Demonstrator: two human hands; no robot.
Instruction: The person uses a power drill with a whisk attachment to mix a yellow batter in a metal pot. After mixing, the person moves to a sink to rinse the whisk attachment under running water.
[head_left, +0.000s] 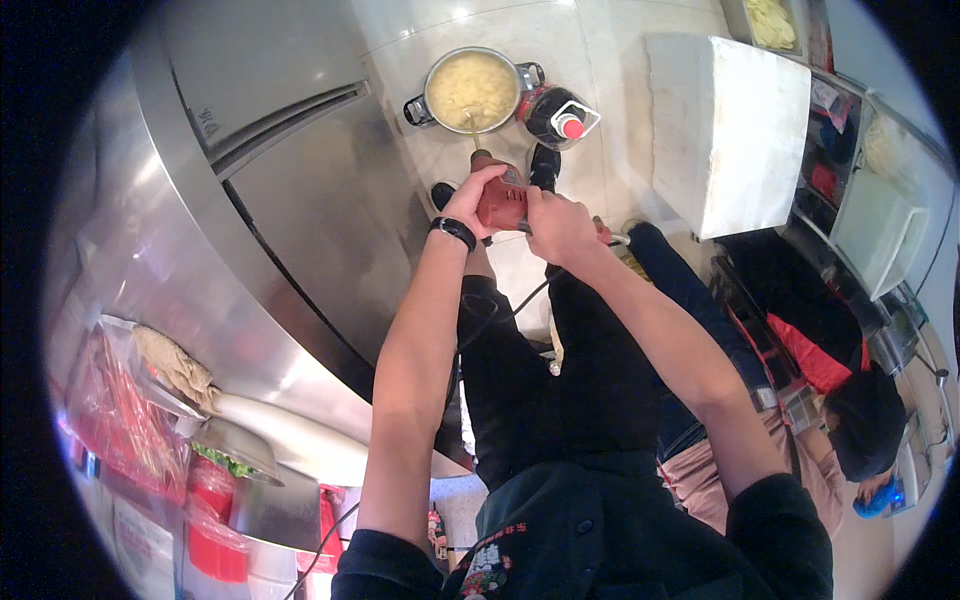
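Observation:
A red corded power drill (501, 196) is held between both hands, pointing away from me. My left hand (474, 201) wraps its body from the left, a black watch (454, 231) on the wrist. On the right side, my right hand (561, 225) grips the drill's rear. From the chuck a thin metal rod (475, 129) runs down into a two-handled metal pot (429, 82) on the tiled floor. The pot is nearly full of a lumpy, pale yellow mixture (472, 86); the rod's lower end is hidden in it.
A large plastic bottle (551, 112) of dark liquid with a red cap stands against the pot's right. A white foam box (750, 135) is farther right. A steel refrigerator (322, 187) borders the left. Close on my right is another person (750, 465). The drill's black cord (525, 302) hangs between my legs.

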